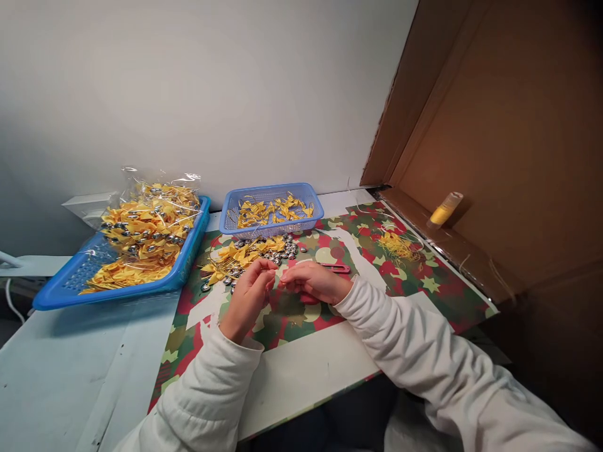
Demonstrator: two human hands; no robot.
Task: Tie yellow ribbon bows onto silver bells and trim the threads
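Note:
My left hand (249,295) and my right hand (313,282) meet fingertip to fingertip over a camouflage-patterned mat (414,289). The fingers of both are pinched around something very small that I cannot make out. Just beyond my hands lies a loose pile of yellow ribbon bows (235,256) and small silver bells (282,248). A red pair of scissors (336,269) rests on the mat right behind my right hand. Both arms wear white sleeves.
A small blue basket (311,199) with yellow bows stands at the back. A large blue tray (70,285) at left holds bagged bows with bells. Yellow thread (398,246) and a yellow spool (444,210) lie right, beside a tall cardboard wall (509,125).

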